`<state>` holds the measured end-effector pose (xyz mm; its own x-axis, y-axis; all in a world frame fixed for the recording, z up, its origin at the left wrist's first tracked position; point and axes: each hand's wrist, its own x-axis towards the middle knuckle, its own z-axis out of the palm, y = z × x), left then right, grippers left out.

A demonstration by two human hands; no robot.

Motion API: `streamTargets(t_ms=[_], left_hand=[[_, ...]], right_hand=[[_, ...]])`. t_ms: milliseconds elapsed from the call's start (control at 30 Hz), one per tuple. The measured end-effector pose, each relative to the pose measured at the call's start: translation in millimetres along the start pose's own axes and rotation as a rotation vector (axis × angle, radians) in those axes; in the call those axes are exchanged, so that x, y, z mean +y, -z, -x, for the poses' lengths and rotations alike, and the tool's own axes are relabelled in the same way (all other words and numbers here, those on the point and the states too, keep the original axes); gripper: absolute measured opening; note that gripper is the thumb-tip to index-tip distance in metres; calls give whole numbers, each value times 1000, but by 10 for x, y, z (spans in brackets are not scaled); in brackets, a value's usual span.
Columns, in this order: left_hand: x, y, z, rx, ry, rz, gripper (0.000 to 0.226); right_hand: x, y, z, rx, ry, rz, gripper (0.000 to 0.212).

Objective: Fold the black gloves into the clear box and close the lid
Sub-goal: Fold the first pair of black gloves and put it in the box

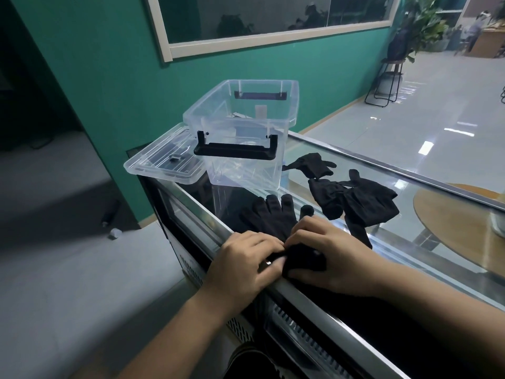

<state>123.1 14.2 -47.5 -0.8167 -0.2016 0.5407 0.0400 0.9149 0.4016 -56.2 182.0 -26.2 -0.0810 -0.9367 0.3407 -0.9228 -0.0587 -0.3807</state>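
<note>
Both hands press on one black glove (276, 217) at the near edge of the glass counter (410, 176); the left hand (243, 265) and right hand (325, 253) pinch its cuff, glove fingers pointing far; more gloves (355, 199) lie to the right; the clear box (240, 132) stands open beyond, lid (161, 162) at its left.

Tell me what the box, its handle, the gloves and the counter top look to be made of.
Box: clear, glossy rigid plastic; the wall shows through it.
Handle: black matte plastic, apparently moulded.
Glove under the hands: black knitted fabric, soft and matte; it creases. The other gloves look the same.
Counter top: glass, reflective and see-through, edged in brushed metal, likely steel or aluminium.
</note>
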Motion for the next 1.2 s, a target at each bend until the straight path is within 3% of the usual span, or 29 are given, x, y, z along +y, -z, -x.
streamTargets(t_ms=[167,267,400,600,800,1000,1133,1200], left_hand=[[53,19,-12,-15,126,98,26],[45,-23,0,-7,240,181,29],[43,-63,-51,73,385,362,8],[107,-68,-101,112,473,346,8],[112,-74,-152,132,451,213,21],[39,-107,-110,119,231,169,29],[-17,-154,-21,144,146,125,21],[-37,-120,13,101,158,167,28]], right_hand=[[39,-42,-10,113,-66,-35,14],[22,-33,-1,192,-141,-136,17],[42,-36,1,276,-277,-239,28],[69,-59,-9,306,-313,-225,28],[120,-78,-38,322,-279,-94,29],[118,-70,-26,218,-134,-1,11],[100,-57,-11,138,-72,31,14],[72,-36,-9,94,-74,17,22]])
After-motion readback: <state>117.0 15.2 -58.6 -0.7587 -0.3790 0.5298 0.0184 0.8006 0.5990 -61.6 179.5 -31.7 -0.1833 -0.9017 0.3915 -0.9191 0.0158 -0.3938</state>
